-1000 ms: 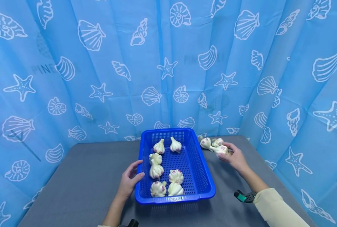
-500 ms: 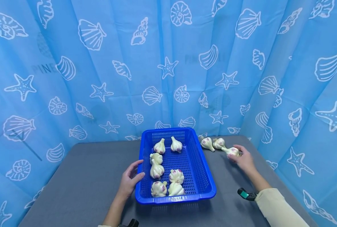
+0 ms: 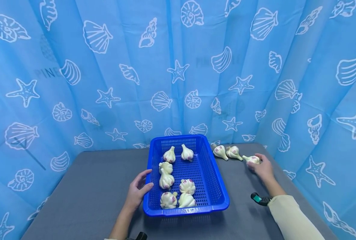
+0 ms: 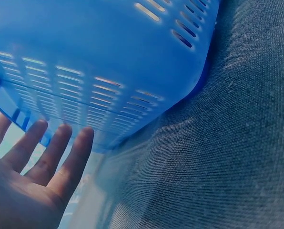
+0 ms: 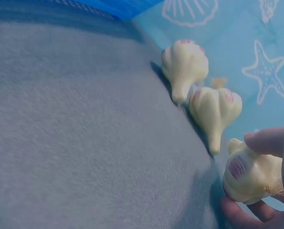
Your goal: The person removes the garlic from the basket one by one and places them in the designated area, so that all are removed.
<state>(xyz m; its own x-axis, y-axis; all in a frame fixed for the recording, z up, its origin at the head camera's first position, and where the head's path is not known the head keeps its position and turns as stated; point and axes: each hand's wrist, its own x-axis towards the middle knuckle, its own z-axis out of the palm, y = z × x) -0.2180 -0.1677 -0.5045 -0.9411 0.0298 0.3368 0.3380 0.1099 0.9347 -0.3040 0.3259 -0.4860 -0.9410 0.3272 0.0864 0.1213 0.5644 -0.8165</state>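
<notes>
A blue plastic basket (image 3: 223, 190) holds several garlic bulbs (image 3: 166, 181), mostly along its left and near sides. My left hand (image 3: 136, 190) rests at the basket's left rim, with thumb and index finger touching it; in the left wrist view the fingers (image 4: 54, 150) are fairly straight beside the slotted wall. To the right of the basket, my right hand (image 3: 263, 168) pinches a garlic bulb (image 5: 249, 174) between thumb and fingers, low at the table. Two more garlic bulbs, one nearer the basket (image 3: 220, 152) and one beside it (image 3: 233, 152), lie between basket and hand.
The grey cloth-covered table (image 3: 103, 186) extends on both sides of the basket. A blue curtain (image 3: 127, 66) with white shell prints hangs right behind the table and along its sides. Part of another pale bulb (image 3: 214, 144) shows behind the basket's right rim.
My right hand has moved to the right with its garlic bulb, away from the other two, which now lie in a row with it. The left hand and the basket have stayed in place.
</notes>
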